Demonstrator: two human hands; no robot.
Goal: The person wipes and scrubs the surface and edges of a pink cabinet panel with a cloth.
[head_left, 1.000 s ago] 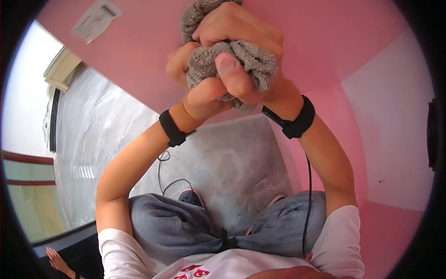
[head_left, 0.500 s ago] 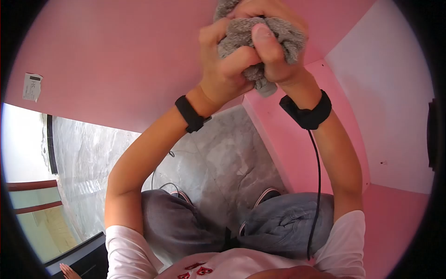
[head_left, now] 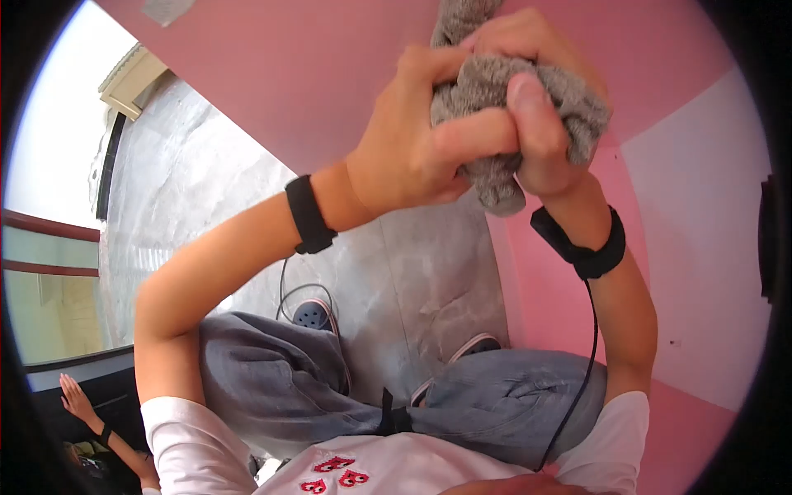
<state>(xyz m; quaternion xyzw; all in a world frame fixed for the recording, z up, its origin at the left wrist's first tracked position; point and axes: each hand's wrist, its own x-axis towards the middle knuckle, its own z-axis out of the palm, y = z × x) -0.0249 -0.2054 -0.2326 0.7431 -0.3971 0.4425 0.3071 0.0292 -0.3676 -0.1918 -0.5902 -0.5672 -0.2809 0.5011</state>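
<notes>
A bunched grey towel (head_left: pixel 487 87) is squeezed between both my hands at the upper right of the view. My left hand (head_left: pixel 417 124) grips it from the left, fingers curled into the folds. From the right, my right hand (head_left: pixel 544 140) wraps round it, thumb pressed over the front. One end of the towel sticks up past the top of the view; another stub hangs below the hands. Behind the hands is a pink panel (head_left: pixel 272 74); whether the towel touches it I cannot tell.
Grey marbled floor (head_left: pixel 396 272) lies below, with a dark clog (head_left: pixel 313 313) on my foot. A black cable (head_left: pixel 590 330) runs from my right wristband. A pink and white wall (head_left: pixel 693 214) is at right. A hand and forearm (head_left: pixel 78 400) show at lower left.
Both hands, still gripping the towel, have shifted right and slightly down in the view. The view has turned, so more floor shows at left and the pink panel's edge slants more steeply.
</notes>
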